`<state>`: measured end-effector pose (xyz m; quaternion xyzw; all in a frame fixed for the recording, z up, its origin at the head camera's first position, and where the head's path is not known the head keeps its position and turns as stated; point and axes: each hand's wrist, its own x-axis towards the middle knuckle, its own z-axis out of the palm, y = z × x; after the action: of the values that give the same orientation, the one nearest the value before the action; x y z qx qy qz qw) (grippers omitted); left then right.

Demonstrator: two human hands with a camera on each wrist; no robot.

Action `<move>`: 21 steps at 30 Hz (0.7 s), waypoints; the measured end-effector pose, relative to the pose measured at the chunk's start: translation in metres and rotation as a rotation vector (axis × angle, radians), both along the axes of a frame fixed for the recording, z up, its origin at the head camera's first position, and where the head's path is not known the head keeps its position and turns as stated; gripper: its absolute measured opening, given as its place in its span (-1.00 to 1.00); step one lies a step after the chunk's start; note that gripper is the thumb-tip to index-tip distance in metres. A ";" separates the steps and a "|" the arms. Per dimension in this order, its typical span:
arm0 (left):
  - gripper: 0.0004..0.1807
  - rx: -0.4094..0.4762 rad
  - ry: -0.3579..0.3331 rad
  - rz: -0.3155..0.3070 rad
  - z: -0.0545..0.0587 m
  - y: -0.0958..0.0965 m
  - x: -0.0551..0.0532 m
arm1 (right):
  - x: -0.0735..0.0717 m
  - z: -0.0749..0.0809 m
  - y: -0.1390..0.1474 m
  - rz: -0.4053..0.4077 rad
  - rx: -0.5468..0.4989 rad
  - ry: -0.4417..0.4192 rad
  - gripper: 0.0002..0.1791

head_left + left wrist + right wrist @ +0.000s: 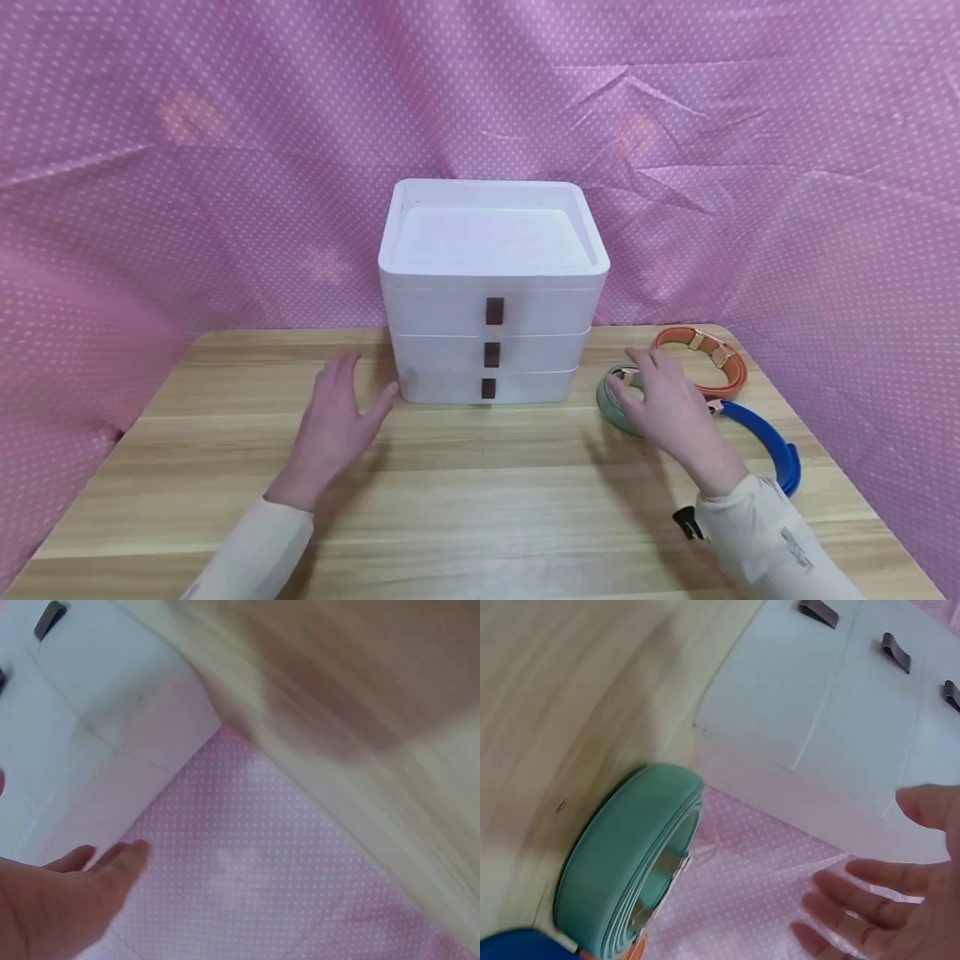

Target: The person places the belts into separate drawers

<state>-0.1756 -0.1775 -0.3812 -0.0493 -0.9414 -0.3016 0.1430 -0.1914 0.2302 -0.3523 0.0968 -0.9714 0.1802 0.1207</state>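
A white three-drawer box point(435, 310) with dark pull tabs and a shallow tray top stands at the back middle of the wooden table. My left hand point(335, 421) hovers left of the box, thumb spread from the fingers, holding nothing. On the other side, my right hand point(670, 408) is held over the coiled belts with its fingers apart and nothing in them. Nearest to it is a rolled green belt point(615, 847) with a metal buckle, partly hidden by the hand in the head view. Behind lies an orange belt point(738, 377), and a blue belt point(761, 429) curves beside the right wrist.
Pink dotted cloth point(300, 167) hangs behind and on both sides of the table point(480, 500). A small black piece point(686, 522) shows beside the right cuff. The box's drawers are all closed.
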 end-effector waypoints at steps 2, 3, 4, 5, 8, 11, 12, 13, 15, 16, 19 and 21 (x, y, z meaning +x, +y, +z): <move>-0.11 0.068 0.032 -0.012 0.004 -0.001 -0.003 | -0.001 0.003 -0.004 0.001 -0.053 0.023 -0.45; -0.14 0.107 0.053 -0.021 0.006 -0.002 -0.005 | -0.002 0.004 -0.005 0.006 -0.080 0.033 -0.50; -0.18 0.153 0.077 -0.034 0.007 -0.002 -0.007 | -0.003 0.005 -0.007 0.013 -0.107 0.043 -0.55; -0.23 0.200 0.104 -0.049 0.009 -0.002 -0.008 | -0.003 0.005 -0.009 0.022 -0.130 0.053 -0.59; -0.37 0.344 0.215 -0.108 0.013 -0.002 -0.015 | -0.006 0.007 -0.013 0.052 -0.191 0.094 -0.70; -0.46 0.467 0.321 -0.166 0.019 -0.001 -0.022 | -0.008 0.008 -0.017 0.083 -0.243 0.145 -0.78; -0.48 0.506 0.348 -0.182 0.022 0.000 -0.025 | -0.009 0.008 -0.018 0.093 -0.263 0.162 -0.80; -0.49 0.540 0.369 -0.197 0.024 0.000 -0.027 | -0.010 0.009 -0.020 0.104 -0.278 0.175 -0.80; -0.50 0.592 0.390 -0.215 0.031 0.002 -0.033 | -0.011 0.011 -0.023 0.126 -0.317 0.188 -0.82; -0.50 0.614 0.398 -0.222 0.035 0.002 -0.035 | -0.012 0.012 -0.025 0.137 -0.337 0.188 -0.81; -0.51 0.659 0.413 -0.233 0.049 0.005 -0.042 | -0.015 0.015 -0.032 0.164 -0.388 0.167 -0.79; -0.51 0.685 0.405 -0.227 0.059 0.007 -0.046 | -0.016 0.018 -0.038 0.175 -0.416 0.146 -0.78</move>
<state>-0.2220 -0.1700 -0.3225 -0.1606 -0.7280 -0.5954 0.2994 -0.2077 0.1923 -0.3342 0.1666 -0.8900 0.3787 0.1918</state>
